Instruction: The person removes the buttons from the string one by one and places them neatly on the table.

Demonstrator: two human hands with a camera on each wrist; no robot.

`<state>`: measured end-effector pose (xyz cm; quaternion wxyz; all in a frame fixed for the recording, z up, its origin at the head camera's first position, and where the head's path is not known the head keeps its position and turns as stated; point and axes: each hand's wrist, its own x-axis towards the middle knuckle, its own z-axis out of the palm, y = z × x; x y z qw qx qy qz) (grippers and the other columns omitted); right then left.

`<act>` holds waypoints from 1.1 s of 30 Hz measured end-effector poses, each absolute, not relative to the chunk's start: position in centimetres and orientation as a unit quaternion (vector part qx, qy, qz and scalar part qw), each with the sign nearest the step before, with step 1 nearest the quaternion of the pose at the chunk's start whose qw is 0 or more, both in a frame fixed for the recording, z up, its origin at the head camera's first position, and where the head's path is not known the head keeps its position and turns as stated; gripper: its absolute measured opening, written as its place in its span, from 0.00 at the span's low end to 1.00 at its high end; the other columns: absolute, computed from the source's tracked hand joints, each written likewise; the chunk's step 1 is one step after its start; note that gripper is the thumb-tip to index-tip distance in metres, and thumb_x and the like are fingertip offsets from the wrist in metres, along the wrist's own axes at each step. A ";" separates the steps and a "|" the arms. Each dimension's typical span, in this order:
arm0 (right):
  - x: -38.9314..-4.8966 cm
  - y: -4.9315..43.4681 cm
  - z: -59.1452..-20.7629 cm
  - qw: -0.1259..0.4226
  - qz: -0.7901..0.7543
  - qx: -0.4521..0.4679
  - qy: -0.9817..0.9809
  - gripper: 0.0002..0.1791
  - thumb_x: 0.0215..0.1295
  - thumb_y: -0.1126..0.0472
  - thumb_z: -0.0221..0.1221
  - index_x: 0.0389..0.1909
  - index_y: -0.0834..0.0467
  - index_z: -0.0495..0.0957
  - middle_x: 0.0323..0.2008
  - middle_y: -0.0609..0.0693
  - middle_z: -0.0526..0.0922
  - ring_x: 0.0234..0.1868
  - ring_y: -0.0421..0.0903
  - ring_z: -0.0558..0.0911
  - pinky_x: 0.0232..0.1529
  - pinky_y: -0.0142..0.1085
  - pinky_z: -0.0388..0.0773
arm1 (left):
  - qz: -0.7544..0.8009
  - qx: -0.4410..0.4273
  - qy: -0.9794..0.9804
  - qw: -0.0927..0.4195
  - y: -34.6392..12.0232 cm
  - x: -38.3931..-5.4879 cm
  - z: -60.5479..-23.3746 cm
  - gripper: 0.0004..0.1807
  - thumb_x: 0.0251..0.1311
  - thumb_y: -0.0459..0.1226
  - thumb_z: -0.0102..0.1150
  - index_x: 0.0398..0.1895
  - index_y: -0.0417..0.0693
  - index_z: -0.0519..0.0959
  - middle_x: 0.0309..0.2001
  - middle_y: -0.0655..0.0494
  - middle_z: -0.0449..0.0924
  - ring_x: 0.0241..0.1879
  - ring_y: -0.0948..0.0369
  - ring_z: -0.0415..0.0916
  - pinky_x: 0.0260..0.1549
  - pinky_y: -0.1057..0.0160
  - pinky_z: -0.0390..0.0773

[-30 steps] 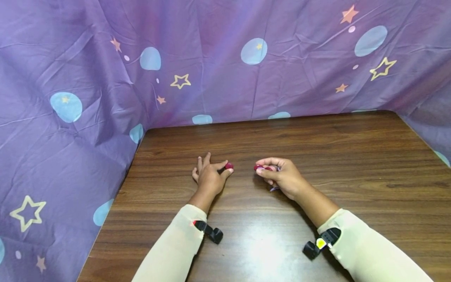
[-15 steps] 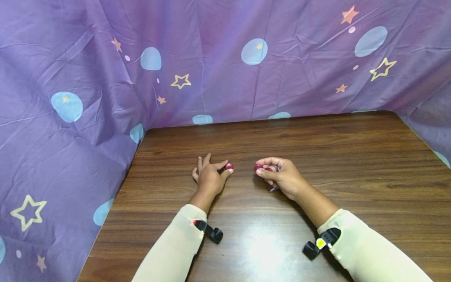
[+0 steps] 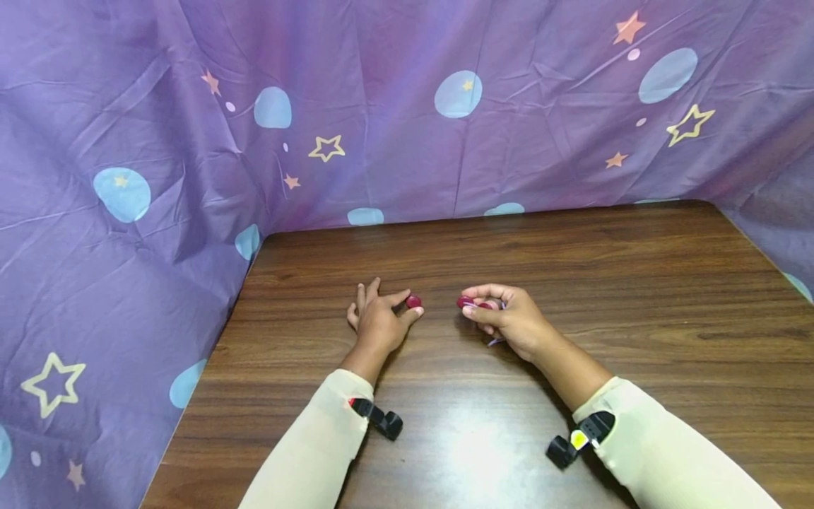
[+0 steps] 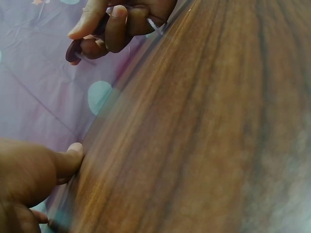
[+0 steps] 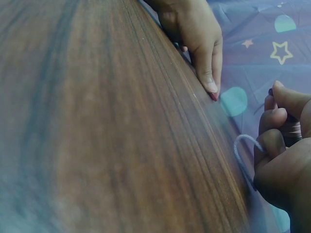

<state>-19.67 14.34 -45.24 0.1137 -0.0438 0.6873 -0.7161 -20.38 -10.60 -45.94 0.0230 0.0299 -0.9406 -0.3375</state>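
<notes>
In the head view my left hand (image 3: 380, 319) is over the left-middle of the table, pinching a dark red round disc (image 3: 414, 302) between thumb and index finger. Its other fingers are spread. A sliver of that red disc (image 5: 214, 96) shows at the fingertips in the right wrist view. To the right, my right hand (image 3: 514, 318) pinches a second dark red disc (image 3: 465, 302). More red shows behind its thumb, partly hidden by the fingers. A thin pale purple string (image 5: 236, 148) loops out from the curled fingers of the right hand. A gap separates the two hands.
The brown wood-grain table (image 3: 572, 254) extends around both hands, with glare near its front. A purple cloth (image 3: 394, 106) printed with stars and blue spots hangs along the back and sides. Black wrist cameras sit on both cream sleeves (image 3: 311, 438).
The red disc in my left hand has turned slightly and shows more of its flat face. Both hands have stayed almost in place.
</notes>
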 end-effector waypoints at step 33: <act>-19.9 14.3 -45.3 0.109 -0.728 -0.048 0.675 0.13 0.70 0.71 0.68 0.53 0.64 0.81 0.31 0.40 0.87 0.21 0.36 0.75 0.22 0.27 0.74 | -0.518 -0.127 -0.831 0.160 -9.9 -20.1 -46.3 0.41 0.53 0.38 0.87 0.72 0.46 0.81 0.66 0.40 0.77 0.64 0.41 0.79 0.67 0.43 0.81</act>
